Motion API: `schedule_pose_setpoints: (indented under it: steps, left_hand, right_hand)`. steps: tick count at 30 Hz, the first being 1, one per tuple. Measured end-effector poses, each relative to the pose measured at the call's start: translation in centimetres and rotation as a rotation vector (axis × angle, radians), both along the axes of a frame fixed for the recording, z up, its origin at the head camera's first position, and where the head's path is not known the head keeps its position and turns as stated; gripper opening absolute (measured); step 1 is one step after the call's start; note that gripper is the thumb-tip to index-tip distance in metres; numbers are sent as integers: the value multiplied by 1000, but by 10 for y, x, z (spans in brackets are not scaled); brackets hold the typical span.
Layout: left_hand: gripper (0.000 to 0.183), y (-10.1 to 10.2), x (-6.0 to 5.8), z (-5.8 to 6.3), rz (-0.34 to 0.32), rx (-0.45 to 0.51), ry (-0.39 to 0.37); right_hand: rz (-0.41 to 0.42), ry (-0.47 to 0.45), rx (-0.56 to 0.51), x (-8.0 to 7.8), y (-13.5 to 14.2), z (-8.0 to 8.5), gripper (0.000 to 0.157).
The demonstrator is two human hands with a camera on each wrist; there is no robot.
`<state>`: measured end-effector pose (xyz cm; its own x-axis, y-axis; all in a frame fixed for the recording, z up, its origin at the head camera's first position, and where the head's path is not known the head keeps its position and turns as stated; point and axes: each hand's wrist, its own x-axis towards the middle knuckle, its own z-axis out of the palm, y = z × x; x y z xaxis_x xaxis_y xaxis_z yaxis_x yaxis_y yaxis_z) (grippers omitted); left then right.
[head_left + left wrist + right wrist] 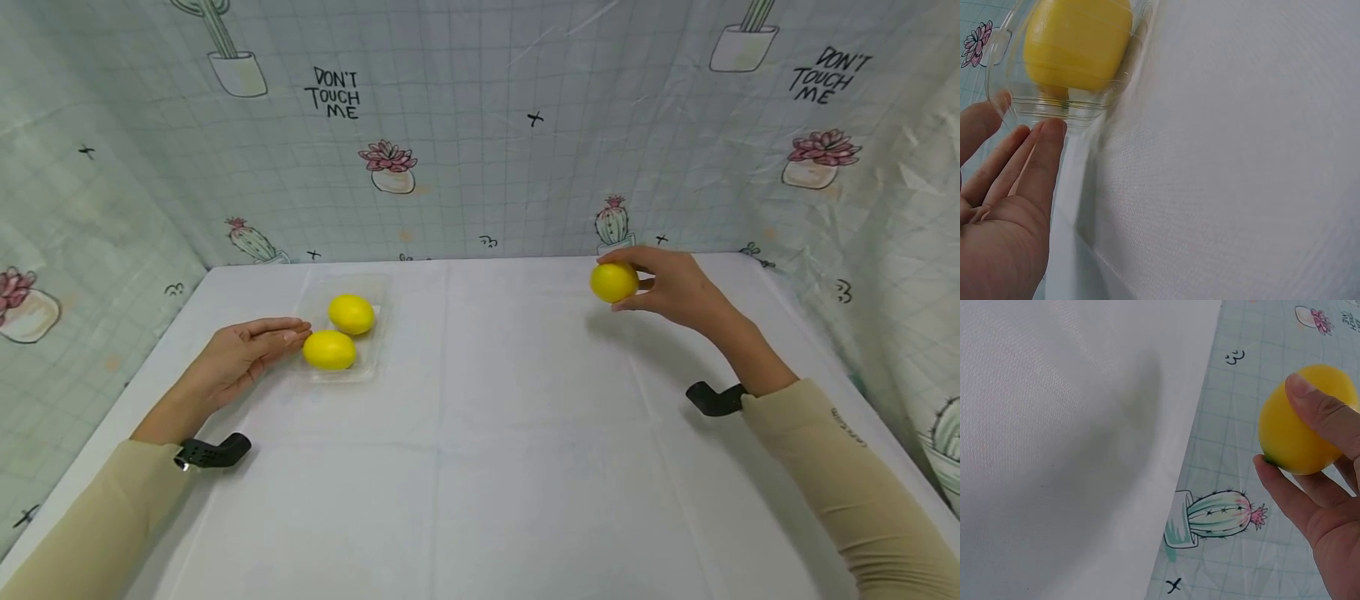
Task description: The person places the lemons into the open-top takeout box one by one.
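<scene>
Raised above the far right of the table, my right hand pinches a yellow lemon between thumb and fingers. The right wrist view shows this lemon up close, with a green spot at its lower end. At the left, a clear plastic container contains two more lemons, one farther back and one nearer. My left hand has its fingers fairly straight, with the fingertips at the container's left side. In the left wrist view the fingertips appear to touch its transparent wall.
A white cloth covers the table. Behind it and along both sides hangs a pale curtain printed with a grid and potted plants. A black wrist strap mount juts from the left wrist, and another mount from the right.
</scene>
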<state>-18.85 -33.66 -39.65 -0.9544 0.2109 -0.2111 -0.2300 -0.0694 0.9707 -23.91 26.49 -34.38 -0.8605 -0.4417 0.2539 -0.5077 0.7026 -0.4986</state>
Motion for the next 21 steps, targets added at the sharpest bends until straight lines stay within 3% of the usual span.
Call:
schedule_pose_setpoints:
  steps: [5,15,21]
  left_hand:
    - [40,0,-1,-1,-2,-8,1]
    - [31,-4,-4,-5,-22,75,-1]
    - [32,-4,-5,-6,1,28,0]
  right_hand:
    - [6,23,9,1,-1,-1,63]
    - [8,72,21,2,-3,-3,63]
    - [22,93,15,0,-4,-5,64]
